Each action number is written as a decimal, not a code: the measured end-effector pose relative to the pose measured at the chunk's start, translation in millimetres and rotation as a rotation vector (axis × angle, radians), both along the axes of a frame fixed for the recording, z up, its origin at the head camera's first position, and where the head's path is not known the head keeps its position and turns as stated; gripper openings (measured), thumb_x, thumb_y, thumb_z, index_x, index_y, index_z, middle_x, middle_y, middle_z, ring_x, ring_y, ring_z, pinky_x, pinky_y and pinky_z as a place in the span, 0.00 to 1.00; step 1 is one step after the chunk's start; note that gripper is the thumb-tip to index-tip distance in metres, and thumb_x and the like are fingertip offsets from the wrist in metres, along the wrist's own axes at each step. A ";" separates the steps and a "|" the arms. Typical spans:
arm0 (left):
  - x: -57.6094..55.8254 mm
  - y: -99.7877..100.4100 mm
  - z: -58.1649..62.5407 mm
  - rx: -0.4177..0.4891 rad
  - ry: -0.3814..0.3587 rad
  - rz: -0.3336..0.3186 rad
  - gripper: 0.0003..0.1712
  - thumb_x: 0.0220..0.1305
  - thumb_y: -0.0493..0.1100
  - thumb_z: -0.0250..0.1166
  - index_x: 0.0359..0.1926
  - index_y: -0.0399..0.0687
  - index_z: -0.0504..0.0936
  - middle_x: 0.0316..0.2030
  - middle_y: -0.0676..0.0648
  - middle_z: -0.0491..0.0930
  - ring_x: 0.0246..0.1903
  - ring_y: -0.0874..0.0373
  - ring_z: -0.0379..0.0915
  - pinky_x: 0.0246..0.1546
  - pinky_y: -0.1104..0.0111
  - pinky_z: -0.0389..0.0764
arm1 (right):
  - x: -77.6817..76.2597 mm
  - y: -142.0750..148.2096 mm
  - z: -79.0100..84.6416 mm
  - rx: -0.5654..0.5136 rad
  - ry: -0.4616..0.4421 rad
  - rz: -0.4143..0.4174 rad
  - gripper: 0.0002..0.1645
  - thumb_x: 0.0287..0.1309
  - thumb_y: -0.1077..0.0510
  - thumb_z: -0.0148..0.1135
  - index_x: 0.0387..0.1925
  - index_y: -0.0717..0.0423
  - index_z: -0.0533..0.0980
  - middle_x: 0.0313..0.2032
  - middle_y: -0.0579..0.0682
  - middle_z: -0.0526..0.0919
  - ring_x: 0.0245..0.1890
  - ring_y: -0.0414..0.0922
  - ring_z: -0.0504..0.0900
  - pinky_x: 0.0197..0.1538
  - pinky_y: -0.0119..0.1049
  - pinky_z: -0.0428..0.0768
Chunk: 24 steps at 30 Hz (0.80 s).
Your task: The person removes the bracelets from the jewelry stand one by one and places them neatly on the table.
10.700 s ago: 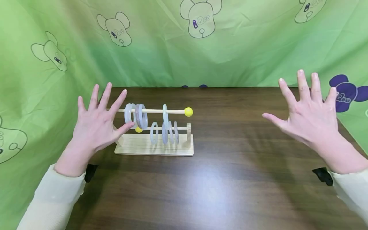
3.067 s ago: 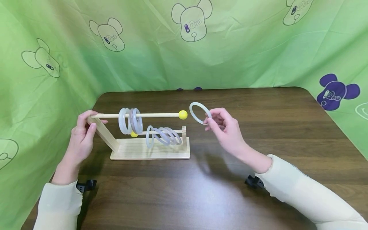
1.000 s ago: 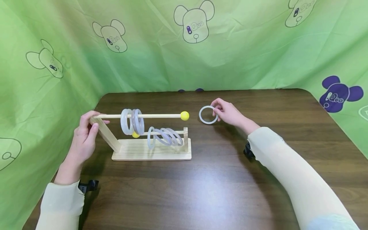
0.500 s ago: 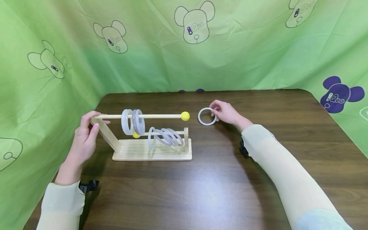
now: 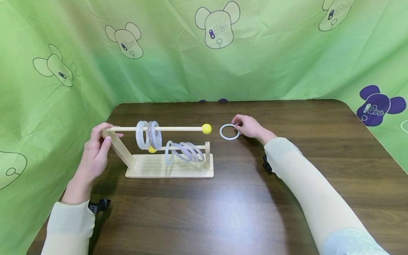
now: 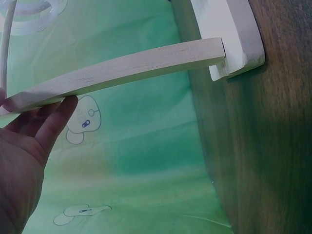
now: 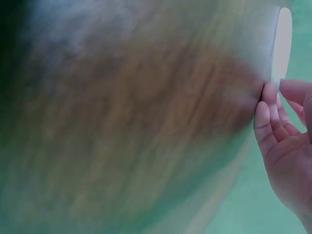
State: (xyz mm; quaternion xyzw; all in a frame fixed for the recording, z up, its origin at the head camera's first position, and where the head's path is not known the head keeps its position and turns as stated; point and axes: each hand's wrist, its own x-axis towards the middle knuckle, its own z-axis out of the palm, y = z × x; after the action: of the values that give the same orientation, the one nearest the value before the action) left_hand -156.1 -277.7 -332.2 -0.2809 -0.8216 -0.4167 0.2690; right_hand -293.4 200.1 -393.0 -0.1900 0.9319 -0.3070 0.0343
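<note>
A wooden stand (image 5: 149, 171) has two rods on its posts. My left hand (image 5: 95, 152) grips the top of the tall post (image 6: 131, 67), fingers behind it and thumb in front. Several translucent bangles (image 5: 139, 136) hang on the upper rod (image 5: 181, 129), which ends in a yellow ball (image 5: 206, 129). On the lower rod hang more bangles (image 5: 188, 152), leaning together. To the right of the stand, my right hand (image 5: 250, 126) pinches a pale bangle (image 5: 228, 139) between thumb and fingers, nearly flat and close over the table. The right wrist view shows this bangle edge-on at the fingertips.
The dark wooden table (image 5: 178, 212) runs back to a green curtain (image 5: 165, 63) with bear-like drawings. More curtain closes in on both sides. A second yellow ball (image 5: 152, 149) caps the lower rod, partly behind the upper bangles.
Both hands began spread and empty; the left then took the post and the right a bangle. Since then the right hand has carried it right of the rod's end, lowering and flattening it toward the table.
</note>
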 end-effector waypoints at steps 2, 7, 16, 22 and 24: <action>-0.3 -0.4 -0.6 -0.002 -0.006 0.002 0.17 0.70 0.26 0.45 0.58 0.29 0.63 0.39 0.42 0.82 0.46 0.68 0.75 0.44 0.77 0.70 | -0.7 -0.4 -0.4 0.015 0.014 0.002 0.06 0.59 0.71 0.58 0.39 0.65 0.75 0.27 0.53 0.79 0.20 0.40 0.74 0.38 0.39 0.70; 0.0 0.1 -0.3 0.000 -0.014 0.005 0.17 0.70 0.26 0.45 0.58 0.29 0.63 0.39 0.38 0.81 0.46 0.67 0.75 0.44 0.76 0.69 | -1.2 -1.7 0.0 0.035 0.012 0.005 0.07 0.58 0.70 0.59 0.39 0.65 0.75 0.30 0.55 0.79 0.22 0.44 0.77 0.39 0.41 0.70; 2.1 2.1 1.8 0.005 -0.016 0.008 0.18 0.69 0.25 0.45 0.58 0.30 0.64 0.39 0.37 0.81 0.46 0.67 0.75 0.45 0.76 0.68 | 3.6 2.5 1.1 0.001 0.027 0.003 0.08 0.60 0.69 0.59 0.42 0.65 0.76 0.33 0.56 0.81 0.24 0.43 0.78 0.38 0.39 0.72; 1.0 1.2 0.3 -0.011 -0.017 0.015 0.17 0.70 0.27 0.45 0.58 0.29 0.63 0.39 0.35 0.81 0.48 0.68 0.75 0.47 0.76 0.69 | 13.0 6.1 10.0 -0.066 0.058 0.030 0.09 0.61 0.69 0.58 0.44 0.67 0.76 0.35 0.58 0.80 0.28 0.46 0.78 0.37 0.39 0.72; 0.9 1.0 0.1 -0.013 -0.018 0.016 0.17 0.70 0.27 0.45 0.58 0.29 0.63 0.39 0.35 0.81 0.48 0.68 0.75 0.47 0.77 0.69 | 17.5 6.2 15.2 -0.093 0.073 0.044 0.09 0.62 0.69 0.58 0.44 0.67 0.76 0.36 0.59 0.81 0.31 0.49 0.78 0.39 0.40 0.73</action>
State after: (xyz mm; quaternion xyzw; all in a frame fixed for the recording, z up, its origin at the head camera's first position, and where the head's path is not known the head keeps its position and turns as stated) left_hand -155.2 -276.7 -332.1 -0.2723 -0.8290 -0.4115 0.2633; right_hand -275.9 206.4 -377.8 -0.2228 0.9129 -0.3419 -0.0020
